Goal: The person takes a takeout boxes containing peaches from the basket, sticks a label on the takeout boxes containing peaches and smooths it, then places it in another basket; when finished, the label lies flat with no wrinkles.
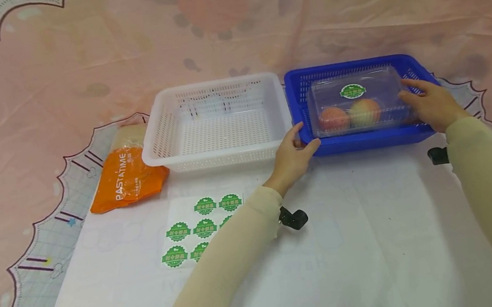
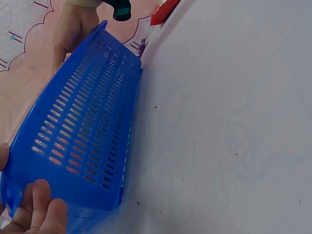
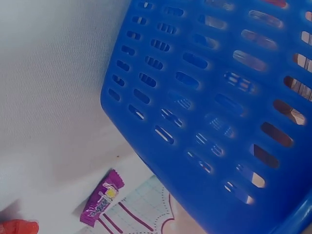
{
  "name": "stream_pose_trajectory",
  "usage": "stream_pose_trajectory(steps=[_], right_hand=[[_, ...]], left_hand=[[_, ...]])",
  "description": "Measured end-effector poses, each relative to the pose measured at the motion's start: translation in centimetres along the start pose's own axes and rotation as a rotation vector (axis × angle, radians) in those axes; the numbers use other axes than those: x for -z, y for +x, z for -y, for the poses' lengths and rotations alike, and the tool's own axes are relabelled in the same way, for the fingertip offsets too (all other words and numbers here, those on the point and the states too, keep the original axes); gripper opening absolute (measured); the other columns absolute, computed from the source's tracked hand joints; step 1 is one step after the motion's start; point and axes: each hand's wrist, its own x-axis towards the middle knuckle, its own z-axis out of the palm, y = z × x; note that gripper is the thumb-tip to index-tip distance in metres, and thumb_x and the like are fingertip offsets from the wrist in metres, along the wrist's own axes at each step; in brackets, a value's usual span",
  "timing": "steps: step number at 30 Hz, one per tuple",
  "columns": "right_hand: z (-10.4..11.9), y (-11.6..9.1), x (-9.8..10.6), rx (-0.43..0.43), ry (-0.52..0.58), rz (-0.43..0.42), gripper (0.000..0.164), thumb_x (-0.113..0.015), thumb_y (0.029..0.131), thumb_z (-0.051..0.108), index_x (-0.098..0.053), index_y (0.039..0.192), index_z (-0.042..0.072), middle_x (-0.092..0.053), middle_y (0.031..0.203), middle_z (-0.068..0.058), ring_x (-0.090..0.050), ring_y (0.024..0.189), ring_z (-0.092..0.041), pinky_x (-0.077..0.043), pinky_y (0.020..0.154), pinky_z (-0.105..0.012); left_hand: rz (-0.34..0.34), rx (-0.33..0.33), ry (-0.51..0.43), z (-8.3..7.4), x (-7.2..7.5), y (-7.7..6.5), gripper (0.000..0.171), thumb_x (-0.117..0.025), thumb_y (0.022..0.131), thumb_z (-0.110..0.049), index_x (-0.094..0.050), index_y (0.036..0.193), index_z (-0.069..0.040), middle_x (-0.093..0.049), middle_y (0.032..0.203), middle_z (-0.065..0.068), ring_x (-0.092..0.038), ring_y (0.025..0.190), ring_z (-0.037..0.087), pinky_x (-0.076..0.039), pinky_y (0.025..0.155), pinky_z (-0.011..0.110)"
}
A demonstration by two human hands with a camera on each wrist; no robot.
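Note:
A clear plastic box point(image 1: 326, 96) with a green round sticker point(image 1: 353, 91) on its lid lies inside the blue basket point(image 1: 363, 141). Two round fruits, one reddish point(image 1: 333, 118) and one yellowish-red point(image 1: 365, 112), show through it. My right hand point(image 1: 433, 101) grips the box's right end, fingers over its edge; the thumb is hard to make out. At the basket's near left corner, my left hand point(image 1: 291, 161) holds the rim, its fingers point(image 2: 41, 195) against the outer wall in the left wrist view. The right wrist view shows the basket's slotted wall point(image 3: 195, 117), not the hand.
A white basket point(image 1: 219, 155) stands left of the blue one. Beside it lies an orange pasta packet point(image 1: 128, 179). A sheet of green stickers point(image 1: 204, 228) lies partly under the left forearm. A small purple wrapped packet point(image 3: 102, 197) sits near the blue basket.

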Motion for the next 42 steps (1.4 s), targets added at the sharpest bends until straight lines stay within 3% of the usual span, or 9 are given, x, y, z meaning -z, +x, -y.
stream_pose_trajectory(steps=[7, 16, 17, 20, 23, 27, 33, 37, 42], right_hand=[[0.0, 0.2, 0.0, 0.018, -0.004, 0.007, 0.086, -0.042, 0.098, 0.065, -0.006, 0.162, 0.02, -0.012, 0.159, -0.035, -0.017, 0.141, -0.057, -0.015, 0.108, -0.073], [0.4, 0.7, 0.2, 0.015, 0.025, 0.097, 0.1, -0.058, 0.093, 0.062, 0.004, 0.161, 0.022, 0.004, 0.161, -0.033, -0.005, 0.143, -0.057, -0.011, 0.108, -0.074], [0.4, 0.8, 0.2, 0.012, 0.018, 0.102, 0.101, -0.06, 0.093, 0.061, 0.003, 0.161, 0.022, 0.005, 0.16, -0.033, -0.007, 0.142, -0.058, -0.012, 0.108, -0.074], [0.5, 1.0, 0.0, 0.005, 0.004, 0.107, 0.103, -0.064, 0.092, 0.058, 0.001, 0.161, 0.018, 0.001, 0.16, -0.035, -0.032, 0.135, -0.054, -0.02, 0.108, -0.072], [0.6, 1.3, -0.1, -0.002, -0.004, 0.11, 0.105, -0.066, 0.09, 0.057, -0.002, 0.161, 0.015, -0.002, 0.159, -0.037, -0.058, 0.108, -0.041, -0.028, 0.106, -0.071], [0.6, 1.5, -0.1, -0.008, -0.008, 0.119, 0.106, -0.067, 0.089, 0.058, -0.002, 0.161, 0.014, -0.004, 0.158, -0.038, -0.062, 0.094, -0.027, -0.031, 0.104, -0.07], [0.0, 1.7, 0.1, -0.014, -0.028, 0.119, 0.105, -0.064, 0.091, 0.06, -0.001, 0.161, 0.014, -0.003, 0.158, -0.037, -0.062, 0.101, -0.037, -0.032, 0.104, -0.069], [-0.3, 1.8, 0.2, -0.028, -0.031, 0.121, 0.107, -0.062, 0.091, 0.062, 0.002, 0.161, 0.013, -0.003, 0.157, -0.038, -0.054, 0.114, -0.051, -0.031, 0.103, -0.071], [-0.4, 1.8, 0.0, -0.033, -0.025, 0.119, 0.108, -0.061, 0.09, 0.064, 0.003, 0.16, 0.012, -0.005, 0.157, -0.039, -0.047, 0.119, -0.055, -0.032, 0.103, -0.07]], left_hand=[[0.003, 0.0, 0.001, 0.0, 0.1, 0.0, 0.065, -0.071, 0.095, -0.031, -0.043, 0.153, -0.021, -0.059, 0.1, 0.0, -0.056, 0.092, 0.013, -0.051, 0.068, 0.025], [-0.001, -0.01, 0.011, -0.1, 0.2, 0.4, 0.065, -0.07, 0.095, -0.033, -0.042, 0.153, -0.022, -0.059, 0.102, 0.0, -0.057, 0.093, 0.013, -0.052, 0.068, 0.024], [-0.001, -0.008, 0.011, -0.1, 0.2, 0.4, 0.065, -0.07, 0.095, -0.033, -0.042, 0.153, -0.022, -0.059, 0.102, 0.0, -0.057, 0.093, 0.013, -0.052, 0.067, 0.024], [0.0, -0.006, 0.013, -0.2, 0.2, 0.4, 0.065, -0.07, 0.095, -0.033, -0.043, 0.153, -0.022, -0.059, 0.101, 0.0, -0.057, 0.092, 0.013, -0.052, 0.067, 0.024], [-0.003, -0.006, 0.01, -0.2, 0.2, 0.4, 0.065, -0.071, 0.095, -0.033, -0.043, 0.153, -0.022, -0.06, 0.1, 0.0, -0.057, 0.091, 0.013, -0.052, 0.066, 0.024], [-0.011, -0.011, 0.012, -0.2, 0.2, 0.4, 0.065, -0.072, 0.094, -0.032, -0.044, 0.152, -0.022, -0.06, 0.098, 0.0, -0.057, 0.089, 0.012, -0.052, 0.065, 0.025], [-0.012, 0.002, 0.005, -0.2, 0.0, 0.3, 0.065, -0.072, 0.094, -0.03, -0.045, 0.152, -0.021, -0.06, 0.097, 0.0, -0.057, 0.088, 0.012, -0.051, 0.064, 0.024], [-0.003, 0.008, 0.002, -0.1, -0.1, 0.2, 0.064, -0.072, 0.095, -0.029, -0.044, 0.152, -0.022, -0.059, 0.098, 0.0, -0.057, 0.087, 0.013, -0.051, 0.064, 0.024], [0.0, 0.01, -0.001, 0.0, 0.0, 0.1, 0.064, -0.072, 0.095, -0.03, -0.044, 0.152, -0.022, -0.059, 0.098, 0.001, -0.056, 0.087, 0.013, -0.051, 0.064, 0.024]])
